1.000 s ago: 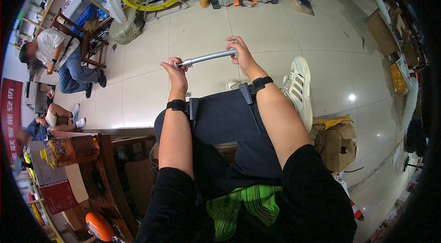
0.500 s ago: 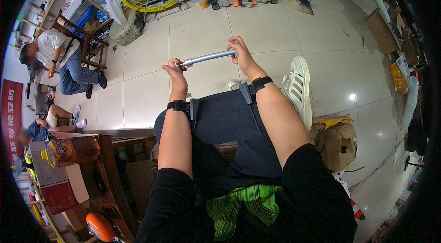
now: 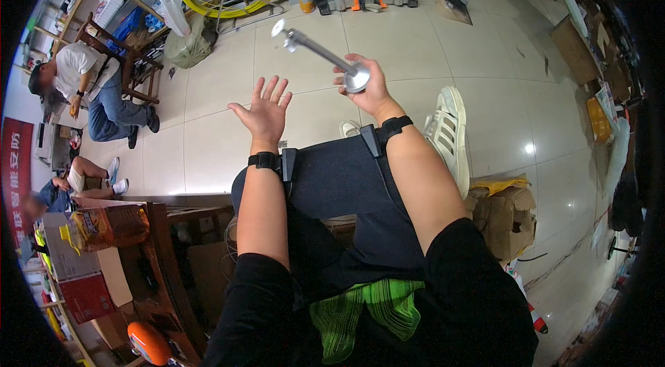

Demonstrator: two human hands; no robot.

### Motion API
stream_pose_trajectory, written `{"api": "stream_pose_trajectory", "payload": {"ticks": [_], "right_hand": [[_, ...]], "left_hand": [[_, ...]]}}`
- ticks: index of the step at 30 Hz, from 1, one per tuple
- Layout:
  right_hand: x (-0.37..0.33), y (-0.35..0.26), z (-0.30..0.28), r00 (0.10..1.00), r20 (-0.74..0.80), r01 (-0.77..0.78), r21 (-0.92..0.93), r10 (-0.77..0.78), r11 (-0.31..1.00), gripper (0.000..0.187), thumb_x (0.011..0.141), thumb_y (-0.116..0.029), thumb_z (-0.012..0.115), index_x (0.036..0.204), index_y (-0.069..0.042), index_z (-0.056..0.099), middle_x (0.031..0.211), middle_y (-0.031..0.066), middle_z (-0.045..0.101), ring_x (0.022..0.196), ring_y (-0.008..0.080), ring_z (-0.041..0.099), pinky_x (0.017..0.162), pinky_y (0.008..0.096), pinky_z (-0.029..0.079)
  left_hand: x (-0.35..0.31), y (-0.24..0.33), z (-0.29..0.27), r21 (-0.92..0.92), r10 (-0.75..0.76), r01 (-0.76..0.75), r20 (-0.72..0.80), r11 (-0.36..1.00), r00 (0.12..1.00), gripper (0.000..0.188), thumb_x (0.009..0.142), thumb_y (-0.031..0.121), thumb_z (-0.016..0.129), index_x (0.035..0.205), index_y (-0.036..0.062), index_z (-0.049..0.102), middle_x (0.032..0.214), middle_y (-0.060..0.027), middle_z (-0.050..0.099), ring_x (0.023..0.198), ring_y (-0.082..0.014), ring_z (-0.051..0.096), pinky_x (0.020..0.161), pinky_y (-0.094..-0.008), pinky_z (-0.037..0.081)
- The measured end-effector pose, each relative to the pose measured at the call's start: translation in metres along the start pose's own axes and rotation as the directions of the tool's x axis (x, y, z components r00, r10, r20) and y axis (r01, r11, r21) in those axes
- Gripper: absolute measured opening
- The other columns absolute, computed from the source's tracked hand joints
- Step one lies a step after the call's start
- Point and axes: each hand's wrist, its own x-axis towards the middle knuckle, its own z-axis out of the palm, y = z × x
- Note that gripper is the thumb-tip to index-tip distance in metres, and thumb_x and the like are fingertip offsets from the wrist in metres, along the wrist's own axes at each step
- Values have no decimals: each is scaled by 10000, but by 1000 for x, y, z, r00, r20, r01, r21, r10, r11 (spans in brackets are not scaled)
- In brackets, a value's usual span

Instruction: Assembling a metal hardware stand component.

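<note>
I have the right hand (image 3: pixel 376 92) clasped at the flared end of the silver pole (image 3: pixel 324 55), above the tiled floor (image 3: pixel 419 51); the left hand (image 3: pixel 264 116) is empty, fingers spread; I'd judge the pole stiff, light and slippery, best held mid-shaft.

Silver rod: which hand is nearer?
Right. The right hand holds the silver rod near its disc end; the left hand is open, apart from the rod, to its left and closer to the body.
</note>
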Motion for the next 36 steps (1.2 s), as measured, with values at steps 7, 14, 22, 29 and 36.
{"api": "stream_pose_trajectory", "payload": {"ticks": [7, 14, 22, 29, 36], "right_hand": [[3, 23, -3, 991, -117, -130, -830, 57, 543, 350, 840, -323, 462, 1108, -121, 362, 934, 82, 498, 745, 178, 575, 561, 271, 450], [9, 11, -12, 984, -176, -123, -570, 25, 812, 314, 838, -315, 443, 1089, -132, 396, 914, 77, 484, 690, 169, 566, 526, 262, 432], [20, 20, -26, 935, -290, 3, -568, -203, 823, 324, 788, -391, 531, 1044, -193, 509, 792, -25, 534, 693, 92, 504, 510, 240, 344], [-5, 1, -19, 946, -305, -31, -416, -108, 909, 242, 815, -348, 499, 982, -174, 515, 810, 16, 486, 535, 96, 453, 365, 188, 280], [-5, 9, 3, 948, -301, -39, -424, -100, 905, 288, 818, -350, 506, 1019, -147, 470, 822, 14, 449, 533, 109, 452, 376, 192, 303]], "left_hand": [[0, -3, -3, -84, -159, 163, 54, 983, 986, 1017, 716, 796, 108, 1329, -9, 213, 1238, -215, 401, 1141, -344, 410, 893, -430, 365], [20, -24, -16, 442, -25, -49, 159, 896, 987, 724, 878, 607, 193, 1288, 21, 309, 1024, -112, 528, 846, -198, 561, 686, -310, 414], [15, -19, -38, 837, -201, -252, 388, 486, 900, 519, 938, 453, 187, 1055, 86, 535, 1012, -67, 605, 856, -173, 565, 727, -338, 432], [1, -29, -11, 787, 76, -321, 332, 527, 940, 194, 848, 150, 537, 873, -42, 542, 768, -105, 604, 696, -188, 578, 644, -310, 462], [0, -16, -15, 924, 173, -321, 289, 206, 942, 257, 826, 210, 593, 881, -41, 580, 745, -164, 601, 676, -223, 576, 633, -329, 453]]}}
